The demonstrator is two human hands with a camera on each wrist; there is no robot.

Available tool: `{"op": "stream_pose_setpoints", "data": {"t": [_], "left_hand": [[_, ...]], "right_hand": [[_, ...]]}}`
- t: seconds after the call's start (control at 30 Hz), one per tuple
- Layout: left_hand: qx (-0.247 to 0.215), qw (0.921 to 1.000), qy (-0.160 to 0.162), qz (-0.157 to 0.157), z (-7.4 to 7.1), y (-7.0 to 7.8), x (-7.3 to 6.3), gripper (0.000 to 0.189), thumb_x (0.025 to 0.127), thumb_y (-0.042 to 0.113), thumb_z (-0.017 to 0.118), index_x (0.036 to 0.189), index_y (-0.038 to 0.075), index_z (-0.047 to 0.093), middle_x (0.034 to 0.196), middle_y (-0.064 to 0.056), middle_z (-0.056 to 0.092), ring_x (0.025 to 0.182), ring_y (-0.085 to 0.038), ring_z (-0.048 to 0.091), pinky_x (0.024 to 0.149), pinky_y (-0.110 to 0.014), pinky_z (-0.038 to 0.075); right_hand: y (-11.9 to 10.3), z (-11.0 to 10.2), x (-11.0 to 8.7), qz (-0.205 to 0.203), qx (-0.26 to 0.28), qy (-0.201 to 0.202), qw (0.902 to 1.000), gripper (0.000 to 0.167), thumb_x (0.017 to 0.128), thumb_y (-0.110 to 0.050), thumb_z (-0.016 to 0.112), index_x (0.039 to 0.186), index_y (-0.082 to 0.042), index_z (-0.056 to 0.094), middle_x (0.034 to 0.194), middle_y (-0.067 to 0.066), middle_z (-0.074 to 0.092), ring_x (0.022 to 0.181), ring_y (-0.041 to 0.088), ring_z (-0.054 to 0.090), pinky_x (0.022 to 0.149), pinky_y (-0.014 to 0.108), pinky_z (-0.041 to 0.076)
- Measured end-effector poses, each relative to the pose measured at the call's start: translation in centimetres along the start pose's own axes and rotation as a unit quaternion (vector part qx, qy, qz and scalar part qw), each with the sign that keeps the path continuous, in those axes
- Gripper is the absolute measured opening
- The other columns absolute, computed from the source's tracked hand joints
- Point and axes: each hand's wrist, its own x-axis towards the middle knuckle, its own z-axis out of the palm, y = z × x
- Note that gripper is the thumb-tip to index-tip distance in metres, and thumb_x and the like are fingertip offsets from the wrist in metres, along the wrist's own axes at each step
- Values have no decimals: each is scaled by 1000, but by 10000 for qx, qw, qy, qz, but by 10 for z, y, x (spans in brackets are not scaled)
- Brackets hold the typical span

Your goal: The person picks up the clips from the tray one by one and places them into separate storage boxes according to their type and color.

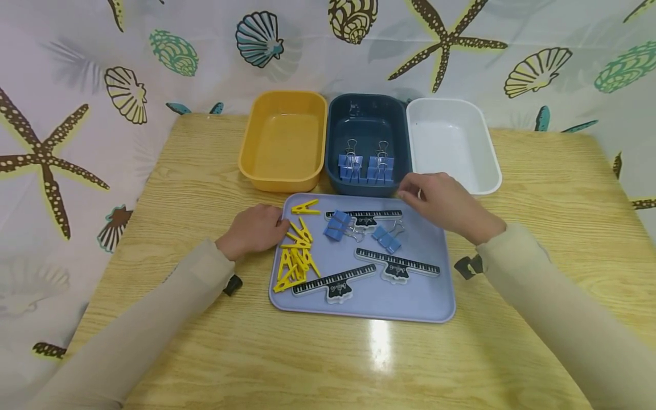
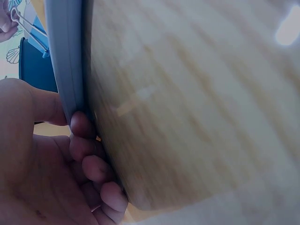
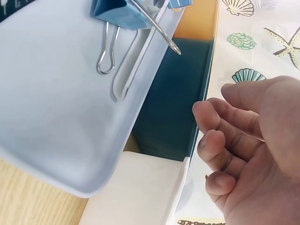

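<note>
1. The left hand is gripping the left edge of the lavender tray; in the left wrist view the thumb is lying on one side of the rim and the curled fingertips are pressing on the other.
2. The right hand is hovering near the front right corner of the dark blue bin, above the tray's far edge; its fingers are curling loosely and holding nothing.
3. Two blue binder clips are lying on the tray: the left clip is overlapping the farthest keyboard-patterned clip in view, while the right clip is resting just beside it, its wire handles pointing away.
4. Three keyboard-patterned clips are occupying the tray, one along the far side and two nearer the person.
5. Yellow clothespins are forming a heap along the tray's left side, one lying apart near the far left corner.
6. Further blue clips are sitting inside the dark blue bin, against its near wall, handles upward.
7. An orange bin and a white bin are flanking the dark blue one.
8. The wooden table is supporting tray and bins; a shell-and-starfish cloth is hanging behind.
</note>
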Motion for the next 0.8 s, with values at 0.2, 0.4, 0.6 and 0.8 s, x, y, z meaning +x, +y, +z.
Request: {"op": "stream_pose_setpoints", "data": {"t": [0.2,0.4,0.6,0.8], "left_hand": [[18,10000,-20,19,1,0,0,40,97,30,41,60,16,42,59,0,42,53,-15,44,47,-28,32],[-21,10000,-58,-6,0,1,-1,39,97,30,41,61,15,43,60,0,43,54,-15,44,48,-28,32],[-59,9999,-85,-16,0,0,-1,39,97,31,41,62,15,44,59,0,43,53,-15,44,48,-28,32],[-54,10000,-46,-11,1,-1,-1,39,97,31,40,62,15,44,60,0,43,54,-15,44,48,-28,33]], "right_hand": [[1,2,-4,-52,-62,-155,9998,16,95,-20,57,101,-9,68,86,5,68,75,18,59,68,33,48],[2,4,-8,-15,-87,-402,9992,16,95,-22,58,100,-9,67,85,3,67,74,17,58,69,33,48],[4,6,-11,-67,-2,-504,9987,16,94,-23,60,100,-11,68,84,2,67,75,16,58,68,31,47],[4,8,-12,-277,128,-689,9972,15,93,-21,61,101,-11,70,84,2,68,74,15,58,68,30,47]]}}
